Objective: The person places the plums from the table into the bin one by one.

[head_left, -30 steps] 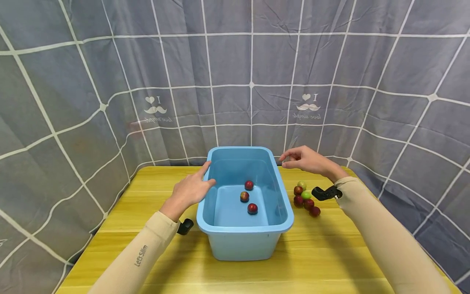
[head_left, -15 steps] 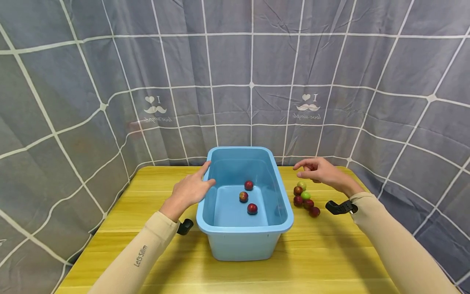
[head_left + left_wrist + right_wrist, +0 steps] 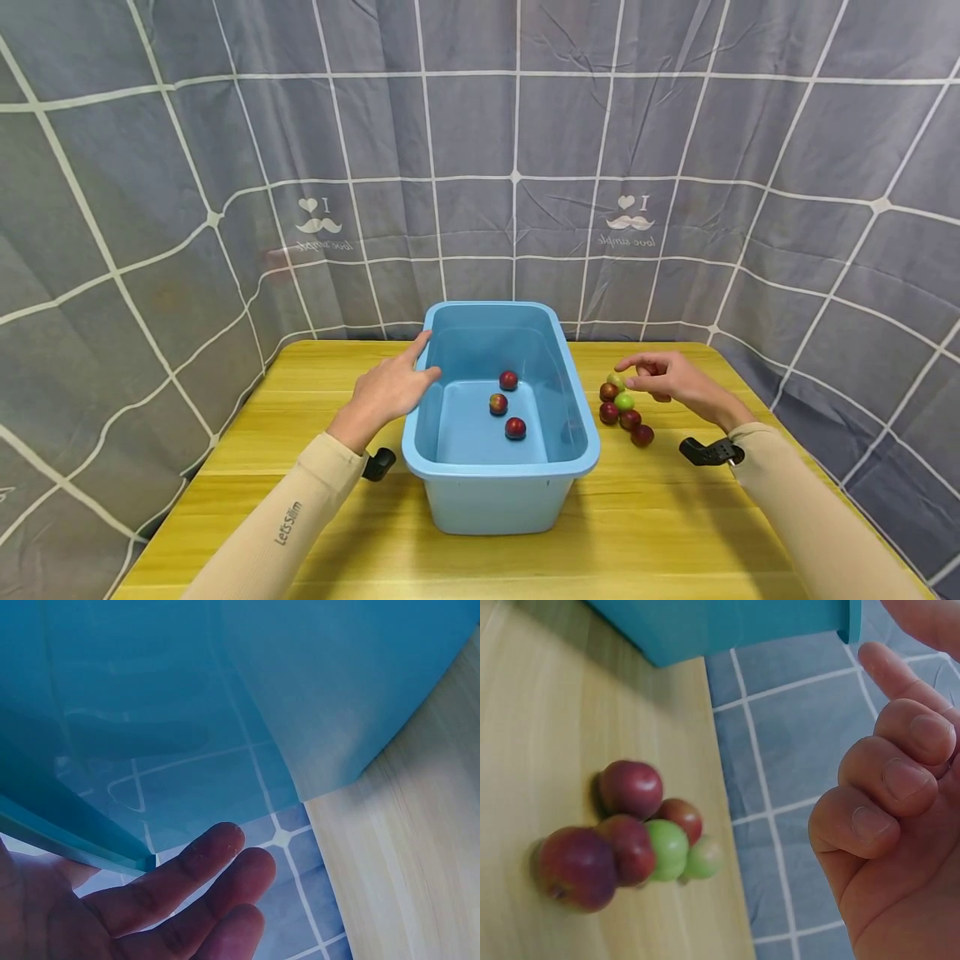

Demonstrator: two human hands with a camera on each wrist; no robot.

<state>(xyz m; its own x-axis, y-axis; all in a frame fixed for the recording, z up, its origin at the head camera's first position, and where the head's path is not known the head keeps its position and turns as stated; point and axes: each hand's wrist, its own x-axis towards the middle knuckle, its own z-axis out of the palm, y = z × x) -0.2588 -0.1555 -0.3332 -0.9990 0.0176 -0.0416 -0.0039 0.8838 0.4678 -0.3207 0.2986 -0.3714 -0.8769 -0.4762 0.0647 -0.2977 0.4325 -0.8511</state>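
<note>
A light blue plastic tub (image 3: 501,504) stands mid-table with three red plums inside, one of them the middle plum (image 3: 498,404). At its left rim, my left hand (image 3: 386,387) rests with thumb over the edge; the left wrist view shows its fingers (image 3: 214,889) extended outside the wall. Right of the tub lies a cluster of several plums, dark red ones such as the nearest plum (image 3: 642,435) and a bright green plum (image 3: 624,402). My right hand (image 3: 671,379) hovers over the cluster's far end, index finger and thumb apart, other fingers (image 3: 862,817) loosely curled, holding nothing.
The yellowish wooden table (image 3: 322,517) ends at a grey curtain (image 3: 480,125) with white grid lines, hanging behind and at both sides. Black straps with cameras sit on both wrists, such as the right wrist camera (image 3: 708,452).
My right hand has moved right and down, from beside the tub's far right rim to the plum cluster. My left hand stays at the left rim.
</note>
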